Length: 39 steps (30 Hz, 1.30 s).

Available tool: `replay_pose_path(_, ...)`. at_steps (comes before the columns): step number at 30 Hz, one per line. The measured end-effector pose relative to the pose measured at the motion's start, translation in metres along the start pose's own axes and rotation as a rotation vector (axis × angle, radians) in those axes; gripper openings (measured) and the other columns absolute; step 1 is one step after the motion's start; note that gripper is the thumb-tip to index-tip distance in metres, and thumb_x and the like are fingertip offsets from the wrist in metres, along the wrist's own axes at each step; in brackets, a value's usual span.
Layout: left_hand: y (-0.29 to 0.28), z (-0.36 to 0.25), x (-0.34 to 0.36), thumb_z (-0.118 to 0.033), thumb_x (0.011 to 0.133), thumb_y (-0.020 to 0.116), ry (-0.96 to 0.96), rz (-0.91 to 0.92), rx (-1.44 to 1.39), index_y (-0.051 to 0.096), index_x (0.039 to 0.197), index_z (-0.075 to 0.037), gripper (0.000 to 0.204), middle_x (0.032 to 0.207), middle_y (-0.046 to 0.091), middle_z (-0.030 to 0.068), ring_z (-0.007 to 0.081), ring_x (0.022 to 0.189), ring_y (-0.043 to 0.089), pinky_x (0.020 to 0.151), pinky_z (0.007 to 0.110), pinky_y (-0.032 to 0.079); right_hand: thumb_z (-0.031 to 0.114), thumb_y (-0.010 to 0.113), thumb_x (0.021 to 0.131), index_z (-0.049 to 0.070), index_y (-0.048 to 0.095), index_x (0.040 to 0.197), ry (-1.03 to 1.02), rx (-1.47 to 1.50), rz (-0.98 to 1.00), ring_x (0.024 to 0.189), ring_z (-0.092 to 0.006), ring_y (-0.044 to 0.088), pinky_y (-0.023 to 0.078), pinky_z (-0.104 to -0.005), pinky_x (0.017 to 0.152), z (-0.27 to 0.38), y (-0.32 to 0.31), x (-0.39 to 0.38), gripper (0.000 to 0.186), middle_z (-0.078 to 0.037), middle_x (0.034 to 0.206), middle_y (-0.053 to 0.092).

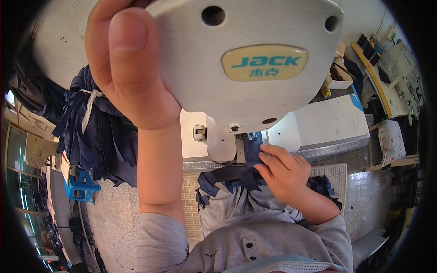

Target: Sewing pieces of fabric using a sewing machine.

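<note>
A white sewing machine head (195, 91) fills the upper middle of the view. My left hand (132, 63) is up against its left side, thumb upright and fingers curled round the upper edge; the fingertips are hidden behind the machine. Below the head, a dark blue fabric strip (253, 154) lies under the presser foot (248, 136) and comes toward me over the table's front edge. My right hand (284, 173) pinches the strip's right edge between thumb and fingers, just in front of the foot. More dark blue fabric pieces (227, 176) drape across my lap.
At left hangs a bundle of dark blue strips (95, 132) tied with a white band, above a blue plastic stool (82, 185). The white machine table (327, 120) stretches right, with an open box (339, 78) at its back. Another sewing machine (400, 68) stands at far right.
</note>
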<state>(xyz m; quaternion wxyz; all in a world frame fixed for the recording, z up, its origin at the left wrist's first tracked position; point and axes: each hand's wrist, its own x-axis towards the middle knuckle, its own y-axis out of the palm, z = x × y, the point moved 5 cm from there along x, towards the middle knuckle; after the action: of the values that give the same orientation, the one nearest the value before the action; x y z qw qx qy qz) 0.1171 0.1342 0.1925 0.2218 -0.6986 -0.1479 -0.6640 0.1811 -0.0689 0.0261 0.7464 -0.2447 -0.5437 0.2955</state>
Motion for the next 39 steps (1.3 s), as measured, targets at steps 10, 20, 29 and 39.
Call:
replay_pose_path(10, -0.001, 0.003, -0.002, -0.052, 0.105, 0.030, -0.043, -0.039, -0.018, 0.051, 0.127, 0.006, 0.066, 0.122, 0.060, 0.0262, 0.0343, 0.123, 0.057, 0.110, 0.047, 0.043, 0.020, 0.082, 0.070, 0.007, 0.073, 0.095, 0.029, -0.019, -0.009, 0.064, -0.0155, 0.066, 0.050, -0.0281, 0.057, -0.004, 0.003, 0.002, 0.030, 0.000, 0.107, 0.070)
replay_pose_path(20, 0.003, -0.004, -0.003, -0.052, 0.106, 0.029, -0.020, -0.005, 0.003, 0.050, 0.130, 0.006, 0.066, 0.125, 0.058, 0.0245, 0.0342, 0.125, 0.055, 0.110, 0.047, 0.043, 0.021, 0.083, 0.070, 0.008, 0.073, 0.094, 0.036, -0.036, -0.014, 0.062, -0.0152, 0.065, 0.049, -0.0281, 0.056, -0.005, 0.006, 0.004, 0.030, 0.001, 0.106, 0.069)
replay_pose_path(29, -0.007, 0.015, -0.009, -0.051, 0.106, 0.030, 0.094, -0.001, 0.101, 0.051, 0.127, 0.006, 0.064, 0.124, 0.059, 0.0249, 0.0345, 0.123, 0.056, 0.109, 0.047, 0.043, 0.016, 0.087, 0.063, 0.009, 0.073, 0.088, 0.116, 0.004, -0.018, 0.065, -0.0203, 0.067, 0.052, -0.0314, 0.060, -0.007, 0.005, 0.007, 0.029, 0.000, 0.102, 0.072)
replay_pose_path(39, -0.017, -0.010, -0.010, -0.027, 0.093, 0.063, 0.078, -0.152, 0.337, 0.046, 0.137, 0.011, 0.060, 0.133, 0.052, 0.0236, 0.0329, 0.125, 0.052, 0.111, 0.040, 0.035, 0.014, 0.086, 0.062, 0.011, 0.073, 0.089, 0.081, 0.033, -0.049, 0.073, -0.0213, 0.069, 0.054, -0.0327, 0.062, -0.008, 0.015, 0.005, 0.030, 0.001, 0.104, 0.072)
